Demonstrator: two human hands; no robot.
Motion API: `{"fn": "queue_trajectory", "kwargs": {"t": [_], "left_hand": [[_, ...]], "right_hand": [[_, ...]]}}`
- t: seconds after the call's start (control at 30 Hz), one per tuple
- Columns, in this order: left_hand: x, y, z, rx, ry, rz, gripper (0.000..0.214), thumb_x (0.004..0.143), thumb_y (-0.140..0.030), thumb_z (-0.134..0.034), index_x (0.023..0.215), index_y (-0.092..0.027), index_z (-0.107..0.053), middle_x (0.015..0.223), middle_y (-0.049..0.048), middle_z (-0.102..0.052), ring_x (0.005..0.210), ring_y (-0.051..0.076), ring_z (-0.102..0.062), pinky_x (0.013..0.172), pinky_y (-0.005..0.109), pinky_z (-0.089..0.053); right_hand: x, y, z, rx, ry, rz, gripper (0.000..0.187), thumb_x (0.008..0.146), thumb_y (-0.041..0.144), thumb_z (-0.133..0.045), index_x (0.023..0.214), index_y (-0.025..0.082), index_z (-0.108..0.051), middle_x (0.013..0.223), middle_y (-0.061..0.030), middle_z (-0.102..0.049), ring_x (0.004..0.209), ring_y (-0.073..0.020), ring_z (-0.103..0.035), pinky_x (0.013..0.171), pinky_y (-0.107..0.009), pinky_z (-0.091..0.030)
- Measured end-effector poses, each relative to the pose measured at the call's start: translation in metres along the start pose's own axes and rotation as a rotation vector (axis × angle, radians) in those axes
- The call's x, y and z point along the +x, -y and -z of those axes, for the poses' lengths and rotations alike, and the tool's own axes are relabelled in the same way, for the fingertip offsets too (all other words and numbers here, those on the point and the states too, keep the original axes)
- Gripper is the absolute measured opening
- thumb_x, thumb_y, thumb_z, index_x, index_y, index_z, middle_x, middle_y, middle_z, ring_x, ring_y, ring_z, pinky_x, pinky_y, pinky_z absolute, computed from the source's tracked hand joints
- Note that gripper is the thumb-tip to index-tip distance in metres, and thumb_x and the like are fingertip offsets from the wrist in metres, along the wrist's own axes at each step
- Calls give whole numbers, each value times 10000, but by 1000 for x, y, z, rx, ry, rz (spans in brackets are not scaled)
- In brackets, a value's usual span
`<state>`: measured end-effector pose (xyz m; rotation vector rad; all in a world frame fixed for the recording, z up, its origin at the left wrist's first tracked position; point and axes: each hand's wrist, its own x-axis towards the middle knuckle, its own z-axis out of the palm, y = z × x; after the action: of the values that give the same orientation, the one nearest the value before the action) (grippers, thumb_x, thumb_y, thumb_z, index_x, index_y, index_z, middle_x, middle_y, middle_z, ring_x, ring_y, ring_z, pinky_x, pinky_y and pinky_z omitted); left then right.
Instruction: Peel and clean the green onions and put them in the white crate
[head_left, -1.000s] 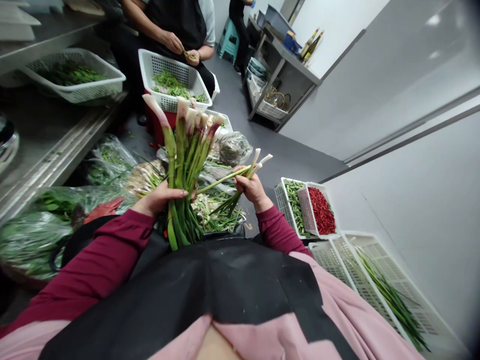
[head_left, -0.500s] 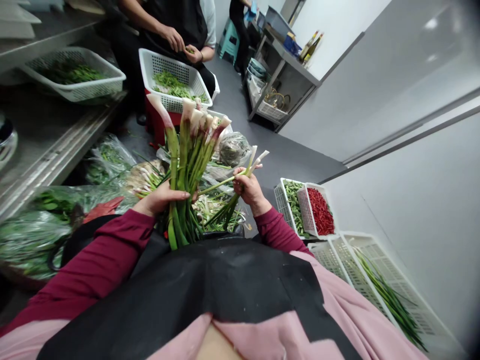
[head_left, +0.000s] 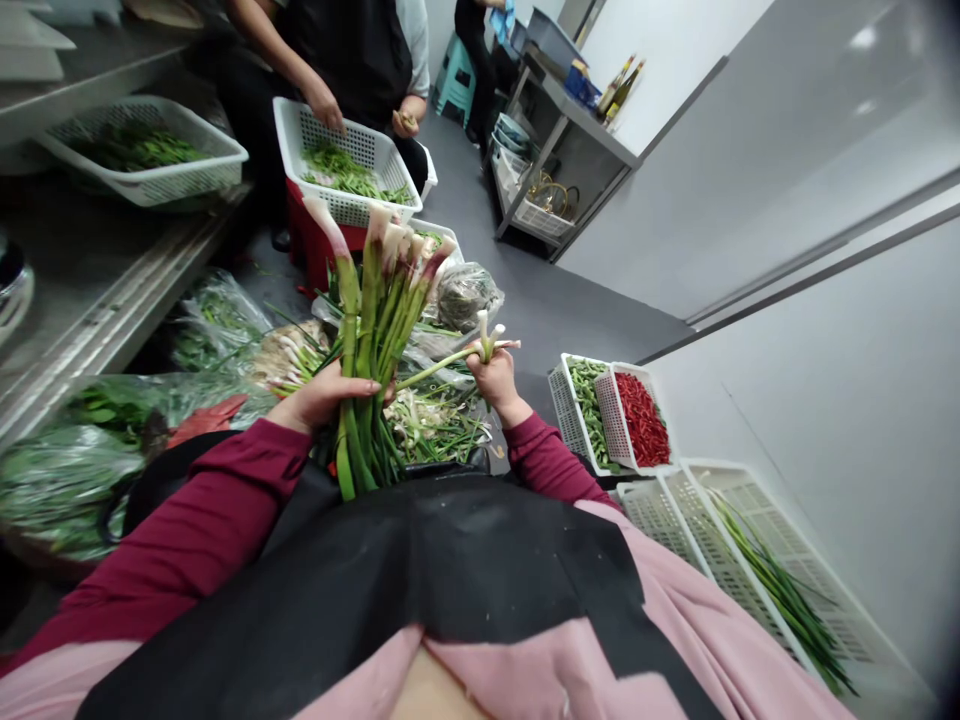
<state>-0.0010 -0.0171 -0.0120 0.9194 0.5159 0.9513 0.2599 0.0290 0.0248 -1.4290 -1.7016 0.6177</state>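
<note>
My left hand (head_left: pixel 319 396) is wrapped round a thick bunch of green garlic (head_left: pixel 373 330), its white and purple-tinged bulb ends pointing up and the green leaves hanging down. To the right, my right hand (head_left: pixel 495 384) is closed on a few thinner green garlic stalks (head_left: pixel 487 345) near their white ends. One pale stalk runs slantwise between the two hands. Beneath them lies a heap of loose stalks and trimmings (head_left: pixel 439 420), partly hidden by the bunch and my hands. The fingertips of my left hand are hidden behind the bunch.
Bagged greens (head_left: pixel 67 480) lie at left beside a metal shelf (head_left: pixel 112 310). Ahead, a co-worker's hands work over a white basket (head_left: pixel 375 150) of greens on a red stool. At right stand baskets of red chillies (head_left: pixel 643 420), green pods (head_left: pixel 589 400) and long green stalks (head_left: pixel 787 580).
My right hand's stalks have swung more upright and their trailing leaves no longer show. My left hand and its bunch stay nearly still. The co-worker's hands have moved apart, one down into the basket.
</note>
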Motion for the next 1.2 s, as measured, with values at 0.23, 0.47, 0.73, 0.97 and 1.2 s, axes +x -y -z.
{"fn": "queue_trajectory", "kwargs": {"t": [0.23,0.47,0.73,0.97,1.2], "left_hand": [[0,-1,-2,19,-58,48,361,608,-281,-739,889,-83,-626,715,74,-647,638,184,-594,540,281,-481],[0,-2,-2,7,-92,87,380,578,-272,-755,887,-91,-630,722,66,-657,640,183,-602,555,283,-489],[-7,-5,6,6,-158,89,327,614,-284,-736,864,-106,-622,701,56,-655,615,175,-597,538,277,-480],[-1,-2,13,-5,-232,110,296,622,-262,-732,839,-99,-614,676,56,-657,613,186,-607,563,301,-488],[1,-5,12,18,-217,115,316,610,-274,-742,830,-80,-623,674,76,-669,612,189,-612,538,292,-497]], "right_hand": [[18,-32,13,-45,-259,-117,329,791,368,-453,832,114,-658,716,-44,-631,711,-145,-557,662,-235,-437],[55,-41,46,-27,-452,-211,369,791,286,-417,1005,88,-644,720,-53,-633,631,-125,-553,596,-222,-436],[50,-76,59,-419,-37,-329,228,725,204,-554,866,113,-709,686,-62,-664,659,-145,-584,626,-215,-434],[10,-93,29,-470,318,-435,411,638,128,-645,1046,151,-684,725,-32,-692,587,-123,-566,634,-228,-446],[24,-56,54,-378,-47,-159,289,798,352,-536,867,131,-708,807,-72,-680,730,-157,-596,709,-249,-440]]}}
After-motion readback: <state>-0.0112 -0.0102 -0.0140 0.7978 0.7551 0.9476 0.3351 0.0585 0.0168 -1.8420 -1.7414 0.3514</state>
